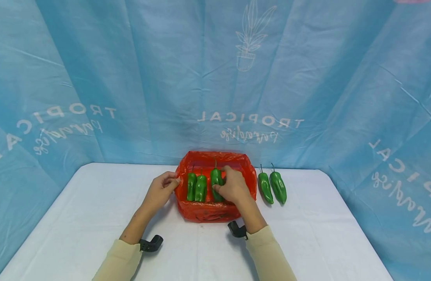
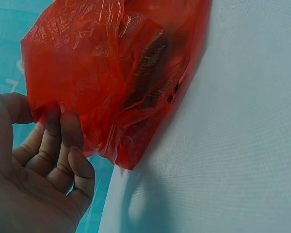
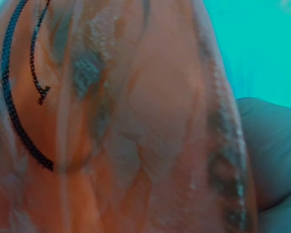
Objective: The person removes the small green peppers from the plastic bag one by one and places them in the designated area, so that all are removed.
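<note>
A red plastic bag (image 1: 208,215) stands with its mouth spread wide on the table. My left hand (image 1: 162,190) pinches the bag's left rim between thumb and fingers, which the left wrist view also shows. Inside the bag, my right hand (image 1: 235,187) holds a green chili pepper (image 1: 215,177) upright between thumb and fingers. To its left in the bag lie two more green peppers, one pepper (image 1: 191,186) beside a wider pepper (image 1: 200,188). In the right wrist view the bag's wall (image 3: 160,121) covers most of my right hand (image 3: 276,155).
Just right of the bag, two green peppers lie side by side, a nearer pepper (image 1: 265,188) and an outer pepper (image 1: 278,187), stems pointing away. A white cloth covers the table (image 1: 324,234). Blue printed curtains (image 1: 166,78) hang behind and at both sides.
</note>
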Demonstrator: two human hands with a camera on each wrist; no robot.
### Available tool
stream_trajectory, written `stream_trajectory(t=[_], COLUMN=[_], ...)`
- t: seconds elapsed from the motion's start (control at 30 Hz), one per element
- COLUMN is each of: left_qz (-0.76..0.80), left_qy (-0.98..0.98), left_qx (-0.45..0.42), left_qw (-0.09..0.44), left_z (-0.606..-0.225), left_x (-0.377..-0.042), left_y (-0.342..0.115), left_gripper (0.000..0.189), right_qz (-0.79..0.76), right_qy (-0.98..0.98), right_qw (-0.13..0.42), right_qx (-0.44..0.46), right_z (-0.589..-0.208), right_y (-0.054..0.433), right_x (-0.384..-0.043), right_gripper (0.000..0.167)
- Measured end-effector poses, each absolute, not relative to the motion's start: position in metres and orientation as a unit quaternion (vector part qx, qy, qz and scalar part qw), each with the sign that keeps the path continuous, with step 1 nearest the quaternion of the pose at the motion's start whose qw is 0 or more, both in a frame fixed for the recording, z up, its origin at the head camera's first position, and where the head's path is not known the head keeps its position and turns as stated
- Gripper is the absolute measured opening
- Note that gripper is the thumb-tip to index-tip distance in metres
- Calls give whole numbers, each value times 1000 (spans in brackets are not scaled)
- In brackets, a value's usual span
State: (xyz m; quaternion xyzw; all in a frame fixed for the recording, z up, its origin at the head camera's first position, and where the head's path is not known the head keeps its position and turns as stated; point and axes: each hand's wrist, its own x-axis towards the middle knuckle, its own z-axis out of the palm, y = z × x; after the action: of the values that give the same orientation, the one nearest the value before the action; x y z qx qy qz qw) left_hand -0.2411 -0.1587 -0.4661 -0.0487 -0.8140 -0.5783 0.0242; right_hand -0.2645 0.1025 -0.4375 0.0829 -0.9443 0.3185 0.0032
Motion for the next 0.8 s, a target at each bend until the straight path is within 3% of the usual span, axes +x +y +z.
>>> stream_trajectory(t=[0.13, 0.8], left_qz=[-575, -573], left_qy=[-817, -817], left_qx=[-49, -53], left_qw=[28, 30], left_z=[-484, -483], left_x=[-251, -250], left_y=[-163, -164], left_gripper=[28, 31], right_qz=[326, 347], right_qy=[-941, -933], right_qw=[11, 67], right_qx=[87, 63], right_z=[-434, -416], right_y=[106, 121], right_x=[-263, -259], right_gripper=[67, 65])
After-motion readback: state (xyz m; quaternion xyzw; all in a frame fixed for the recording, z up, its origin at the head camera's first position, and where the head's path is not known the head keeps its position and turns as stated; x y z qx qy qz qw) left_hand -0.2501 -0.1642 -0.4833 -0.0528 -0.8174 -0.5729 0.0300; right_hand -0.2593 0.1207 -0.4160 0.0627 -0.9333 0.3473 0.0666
